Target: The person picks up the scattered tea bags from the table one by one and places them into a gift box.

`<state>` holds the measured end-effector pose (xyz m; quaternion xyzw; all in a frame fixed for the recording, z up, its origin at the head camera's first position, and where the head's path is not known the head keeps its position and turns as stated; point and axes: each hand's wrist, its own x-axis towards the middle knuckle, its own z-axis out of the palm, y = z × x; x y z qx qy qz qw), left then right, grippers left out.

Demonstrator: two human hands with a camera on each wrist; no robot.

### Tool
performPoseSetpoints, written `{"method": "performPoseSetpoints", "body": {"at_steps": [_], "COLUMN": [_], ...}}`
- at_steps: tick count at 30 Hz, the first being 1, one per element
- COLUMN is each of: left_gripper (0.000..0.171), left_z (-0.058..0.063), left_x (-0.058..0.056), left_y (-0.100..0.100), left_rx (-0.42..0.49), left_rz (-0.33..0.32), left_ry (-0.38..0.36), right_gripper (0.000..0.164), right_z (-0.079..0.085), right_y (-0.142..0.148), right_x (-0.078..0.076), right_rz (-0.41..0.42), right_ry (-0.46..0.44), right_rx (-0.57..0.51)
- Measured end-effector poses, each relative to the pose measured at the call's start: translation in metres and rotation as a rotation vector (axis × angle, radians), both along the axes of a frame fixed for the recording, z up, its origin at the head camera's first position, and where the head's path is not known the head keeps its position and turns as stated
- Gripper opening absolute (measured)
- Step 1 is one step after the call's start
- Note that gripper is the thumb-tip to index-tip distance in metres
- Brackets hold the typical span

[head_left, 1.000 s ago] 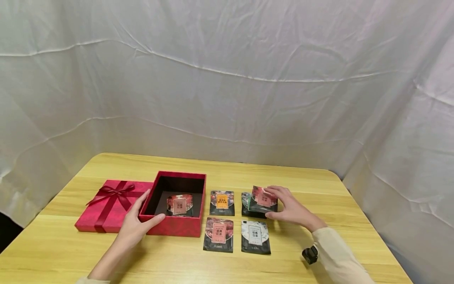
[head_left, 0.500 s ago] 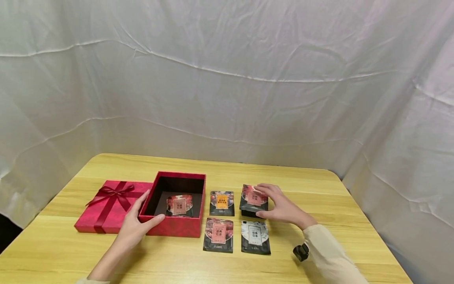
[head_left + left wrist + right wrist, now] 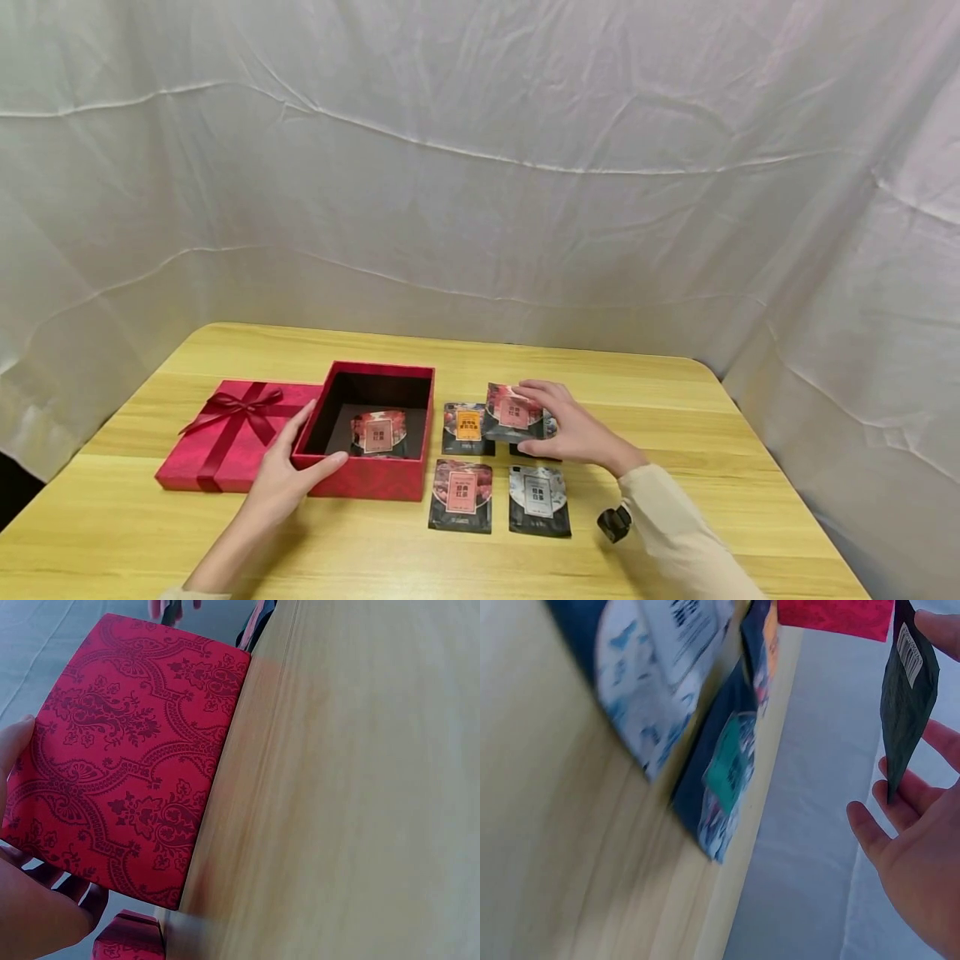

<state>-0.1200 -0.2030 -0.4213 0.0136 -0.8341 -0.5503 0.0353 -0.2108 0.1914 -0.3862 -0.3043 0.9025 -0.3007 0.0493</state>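
Note:
My left hand (image 3: pixel 288 473) holds the near left corner of a red patterned gift box (image 3: pixel 367 482), thumb at the front rim, fingers along the left side. Inside the box lies a tea sachet (image 3: pixel 378 433) with a pink label. Between thumb and fingers my right hand (image 3: pixel 573 429) pinches another pink-labelled tea sachet (image 3: pixel 513 410), raised over the table. The right wrist view shows its dark back with a barcode. Below it, a green-labelled sachet (image 3: pixel 726 771) lies on the table, largely covered in the head view, where the held sachet also overlaps an orange-labelled one (image 3: pixel 467 429).
Left of the box lies its red lid (image 3: pixel 247 437) with a dark red ribbon bow. A pink-labelled sachet (image 3: pixel 461 497) and a white-labelled sachet (image 3: pixel 539 502) lie in the near row on the wooden table (image 3: pixel 405 550). White cloth (image 3: pixel 480 208) hangs behind.
My right hand has carried the held sachet leftward, from above the green-labelled sachet towards the orange-labelled one. The left hand and the box have stayed put.

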Motion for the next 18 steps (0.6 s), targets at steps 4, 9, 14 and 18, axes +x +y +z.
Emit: {"method": "performPoseSetpoints", "body": {"at_steps": [4,9,14,18], "left_gripper": [0.089,0.089,0.088,0.088], "left_z": [0.001,0.001,0.002,0.003], "left_x": [0.0,0.001,0.001,0.001], "left_y": [0.0,0.0,0.0,0.0], "left_rx": [-0.004,-0.003,0.006,0.01], "left_rz": [0.0,-0.002,0.001,-0.002], "left_ry": [-0.001,0.004,0.005,0.002], "right_gripper": [0.078,0.078,0.076,0.076], "right_z": [0.003,0.007,0.013,0.017], "right_y": [-0.007,-0.017,-0.028,-0.035], "right_x": [-0.001,-0.002,-0.003,-0.004], "right_rz": [0.016,0.039,0.059,0.076], "right_ry": [0.002,0.02,0.03,0.031], "right_rx": [-0.01,-0.021,-0.037,-0.036]}}
